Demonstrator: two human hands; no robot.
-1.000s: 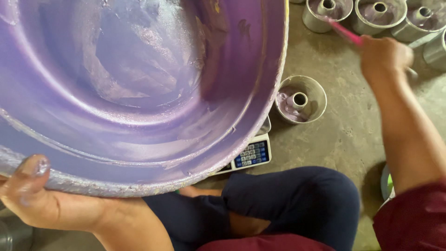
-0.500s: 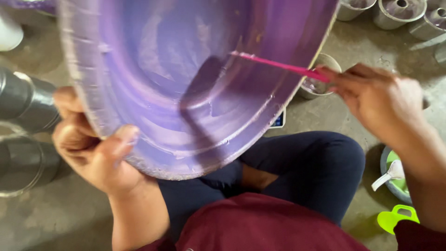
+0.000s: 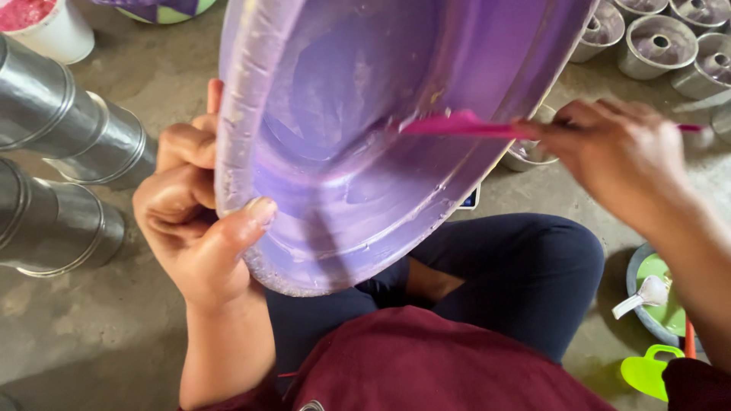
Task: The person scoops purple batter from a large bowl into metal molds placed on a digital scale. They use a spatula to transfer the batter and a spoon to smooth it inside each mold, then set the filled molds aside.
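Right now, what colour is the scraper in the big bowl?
The scraper is bright pink, clearest in the head view.

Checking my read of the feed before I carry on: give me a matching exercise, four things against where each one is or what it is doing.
Things:
1. left hand
2. right hand
3. pink spatula
4. stacked metal tins

Places or states:
A. blade against the inside of the purple basin
B. lying on the floor at the far left
C. gripping the basin's rim, thumb inside
D. holding the spatula's handle

Pairs: 1-C, 2-D, 3-A, 4-B
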